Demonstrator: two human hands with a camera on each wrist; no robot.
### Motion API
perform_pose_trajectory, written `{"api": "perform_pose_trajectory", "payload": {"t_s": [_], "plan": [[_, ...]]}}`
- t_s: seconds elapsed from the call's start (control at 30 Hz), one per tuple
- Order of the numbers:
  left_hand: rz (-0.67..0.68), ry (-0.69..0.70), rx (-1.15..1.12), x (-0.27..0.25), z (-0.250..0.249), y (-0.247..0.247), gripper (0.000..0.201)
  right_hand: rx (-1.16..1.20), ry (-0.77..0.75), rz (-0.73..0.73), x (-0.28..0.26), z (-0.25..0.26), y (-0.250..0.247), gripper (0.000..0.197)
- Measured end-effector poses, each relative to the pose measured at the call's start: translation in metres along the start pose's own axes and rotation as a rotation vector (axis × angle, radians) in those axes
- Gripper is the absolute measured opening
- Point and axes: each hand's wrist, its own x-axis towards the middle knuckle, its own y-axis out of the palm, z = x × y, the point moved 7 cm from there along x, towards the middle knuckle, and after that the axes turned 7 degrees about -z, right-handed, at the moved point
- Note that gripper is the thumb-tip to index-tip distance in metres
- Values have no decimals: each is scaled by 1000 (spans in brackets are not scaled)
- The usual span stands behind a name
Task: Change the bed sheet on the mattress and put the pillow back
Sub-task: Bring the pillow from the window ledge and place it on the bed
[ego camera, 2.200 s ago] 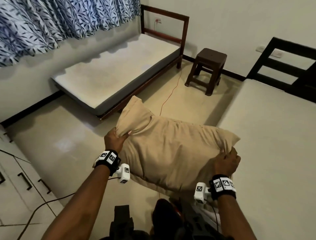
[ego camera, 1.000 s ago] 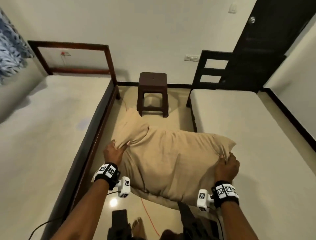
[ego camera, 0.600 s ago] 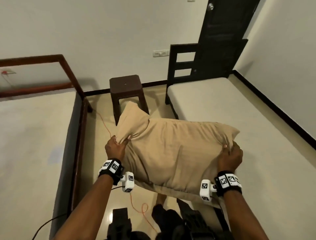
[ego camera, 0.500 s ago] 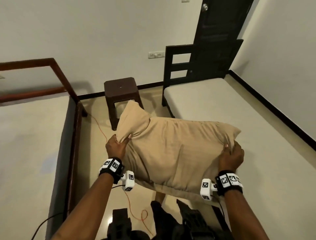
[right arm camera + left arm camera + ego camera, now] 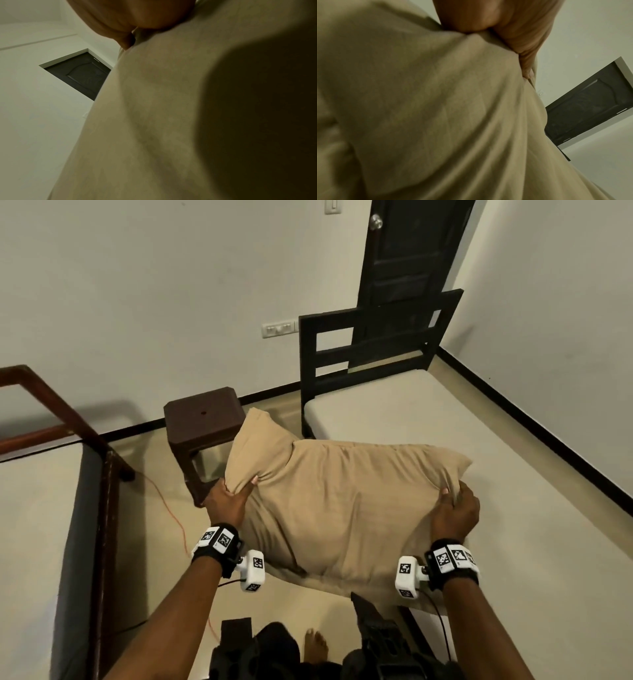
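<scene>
Pillow held in air, over near edge of right bed. Left hand pinches left corner; right hand grips right end. Risk: thin corner pinch slips, pillow sags to floor. Stool left of bed, orange cable beyond; neither blocks.

Matt cloth pillow — creased

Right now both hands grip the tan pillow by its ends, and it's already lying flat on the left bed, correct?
Not quite. The head view shows the left hand and right hand holding the pillow up, over the edge of the right bed.
</scene>
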Motion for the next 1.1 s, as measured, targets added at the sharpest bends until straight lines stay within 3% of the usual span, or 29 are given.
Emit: {"api": "perform_pose_trajectory", "payload": {"t_s": [0.2, 0.33, 0.7, 0.87, 1.1], "plan": [[29, 5, -53, 69, -25, 75, 73, -38, 34, -50, 56, 0, 56, 46], [84, 10, -55, 120, -42, 139, 63, -73, 60, -90, 95, -5, 98, 47], [245, -54, -94, 265, -108, 315, 65, -173, 150, -144, 212, 3, 227, 53], [262, -44, -70, 308, -139, 378, 68, -195, 179, -158, 263, -2, 272, 50], [289, -45, -65, 351, -165, 495, 53, -225, 234, -105, 349, -51, 349, 53]]}}
